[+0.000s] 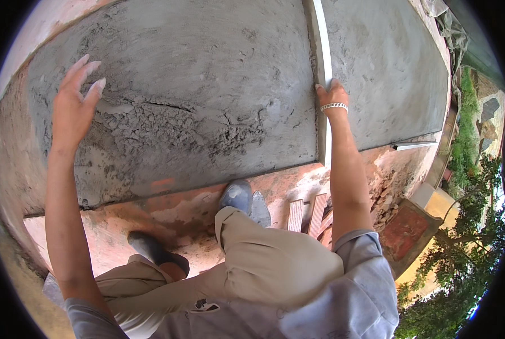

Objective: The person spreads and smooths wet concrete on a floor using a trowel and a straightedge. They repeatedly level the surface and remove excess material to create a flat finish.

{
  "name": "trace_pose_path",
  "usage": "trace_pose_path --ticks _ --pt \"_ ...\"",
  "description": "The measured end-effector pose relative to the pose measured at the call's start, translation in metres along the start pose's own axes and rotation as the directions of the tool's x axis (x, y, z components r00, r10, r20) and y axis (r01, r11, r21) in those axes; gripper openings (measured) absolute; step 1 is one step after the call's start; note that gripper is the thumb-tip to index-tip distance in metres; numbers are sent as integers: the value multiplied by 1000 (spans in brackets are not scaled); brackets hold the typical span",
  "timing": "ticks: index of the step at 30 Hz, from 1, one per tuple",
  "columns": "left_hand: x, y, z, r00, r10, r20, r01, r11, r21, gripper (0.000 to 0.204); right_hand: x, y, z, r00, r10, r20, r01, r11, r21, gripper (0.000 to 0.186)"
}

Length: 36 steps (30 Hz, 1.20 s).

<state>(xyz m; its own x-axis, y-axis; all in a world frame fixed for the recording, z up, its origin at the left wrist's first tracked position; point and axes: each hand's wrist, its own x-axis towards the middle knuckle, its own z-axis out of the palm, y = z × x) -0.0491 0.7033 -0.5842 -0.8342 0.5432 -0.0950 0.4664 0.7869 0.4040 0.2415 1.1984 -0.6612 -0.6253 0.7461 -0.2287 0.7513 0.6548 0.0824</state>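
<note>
A broad layer of wet grey mortar (207,62) spreads ahead of me, smooth at the far side and rough and crumbly nearer my left. Across it runs a long, pale straightedge (321,34), reaching from the far edge to the near edge of the layer. My right hand (332,99), with a chain bracelet at the wrist, is closed on this bar near its close end. My left hand (74,110) hovers over the left part of the mortar, fingers spread and holding nothing. Pale residue coats its fingertips.
My grey boots (235,195) stand by the mortar's near edge, beside a grey trowel-shaped piece (260,209). Ribbed reddish strips (295,214) and rubble (385,198) lie right of them. A short metal bar (414,145) rests at the right edge, near a reddish, dirty tray (406,229).
</note>
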Motion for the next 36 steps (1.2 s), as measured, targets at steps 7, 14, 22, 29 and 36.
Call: trace_pose_path --ticks 7,14,22,29,36 --pt "-29 -25 -12 998 -60 -26 58 995 -85 37 -30 -67 -5 999 39 3 -39 999 30 45" --pt "-55 -48 -18 993 -102 -53 92 981 -171 36 -46 -112 -4 999 39 -14 -39 999 21 47" --pt "-68 -54 -18 988 -133 -85 109 965 -239 36 -62 -148 2 999 36 -10 -35 997 66 48" --pt "-78 -61 -20 989 -135 -57 113 951 -289 36 -75 -186 -5 999 -16 28 15 999 38 46" --pt "-85 -70 -22 988 -142 -65 118 951 -285 36 -83 -217 -8 999 8 51 -10 999 40 47"
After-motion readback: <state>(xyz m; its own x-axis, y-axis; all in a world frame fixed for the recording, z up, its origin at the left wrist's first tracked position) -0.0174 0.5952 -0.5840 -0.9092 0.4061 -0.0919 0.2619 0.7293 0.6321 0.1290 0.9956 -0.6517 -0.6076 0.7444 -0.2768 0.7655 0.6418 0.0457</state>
